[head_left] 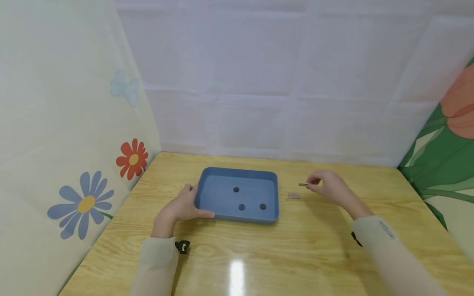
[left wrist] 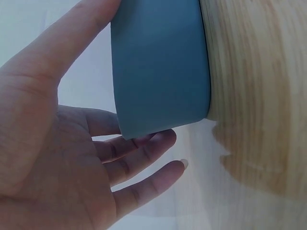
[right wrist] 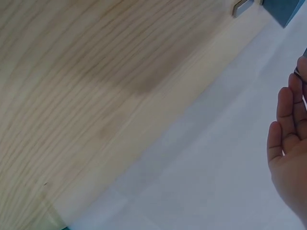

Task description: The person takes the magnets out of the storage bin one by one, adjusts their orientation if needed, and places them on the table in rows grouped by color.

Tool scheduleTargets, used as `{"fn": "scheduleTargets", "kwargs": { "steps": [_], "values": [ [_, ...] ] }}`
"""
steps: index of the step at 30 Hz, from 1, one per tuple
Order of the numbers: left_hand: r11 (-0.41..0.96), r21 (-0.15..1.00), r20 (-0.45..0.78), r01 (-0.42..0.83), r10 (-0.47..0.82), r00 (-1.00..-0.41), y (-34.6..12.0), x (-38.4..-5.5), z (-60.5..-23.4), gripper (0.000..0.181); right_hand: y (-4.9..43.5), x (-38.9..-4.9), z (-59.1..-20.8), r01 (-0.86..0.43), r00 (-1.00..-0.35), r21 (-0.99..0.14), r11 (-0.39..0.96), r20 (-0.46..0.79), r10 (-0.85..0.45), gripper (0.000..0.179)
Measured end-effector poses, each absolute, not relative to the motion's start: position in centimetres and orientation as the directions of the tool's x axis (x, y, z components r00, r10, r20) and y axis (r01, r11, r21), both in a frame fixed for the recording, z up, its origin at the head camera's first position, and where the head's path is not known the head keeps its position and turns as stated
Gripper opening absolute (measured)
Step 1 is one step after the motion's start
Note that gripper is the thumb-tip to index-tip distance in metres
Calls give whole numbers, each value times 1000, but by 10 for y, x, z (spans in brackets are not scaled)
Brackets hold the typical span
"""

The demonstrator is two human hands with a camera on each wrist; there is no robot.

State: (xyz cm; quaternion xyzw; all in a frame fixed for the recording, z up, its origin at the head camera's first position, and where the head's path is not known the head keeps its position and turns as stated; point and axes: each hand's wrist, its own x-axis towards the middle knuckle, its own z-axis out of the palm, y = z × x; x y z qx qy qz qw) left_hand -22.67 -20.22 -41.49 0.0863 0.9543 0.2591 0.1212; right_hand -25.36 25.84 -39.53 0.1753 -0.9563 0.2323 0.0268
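Note:
A blue rectangular tray point(head_left: 237, 172) lies on the table with three small dark round discs inside: one disc point(head_left: 236, 189) towards the back, another disc point(head_left: 241, 206) near the front and a third disc point(head_left: 262, 206) to its right. My left hand point(head_left: 182, 205) holds the tray's left front corner, thumb along the front and fingers at the left side. Right of the tray, my right hand point(head_left: 327, 187) pinches a small thin flat bar point(head_left: 303, 184) above the table. A similar small grey bar point(head_left: 294, 196) lies on the wood beside the tray; the right wrist view shows this grey bar point(right wrist: 243, 7) too.
The light wooden table point(head_left: 303, 255) meets a white sheet point(head_left: 229, 123) at its back edge. Flower-printed sheets stand at the left and right sides. Each wrist wears a black strap; the left strap point(head_left: 182, 246) shows a dark fitting.

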Motion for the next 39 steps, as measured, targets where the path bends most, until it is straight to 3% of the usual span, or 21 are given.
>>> {"fn": "scheduleTargets", "kwargs": {
  "steps": [16,39],
  "values": [
    [853,510,-181,106,227,-957,-204,-226,-412,132,313,-246,-413,-255,-966,-460,850,79,-246,9],
    [848,521,-188,92,219,-958,-203,-225,-414,129,318,-251,-446,-257,-957,-511,820,14,-291,6]
  ]
}}
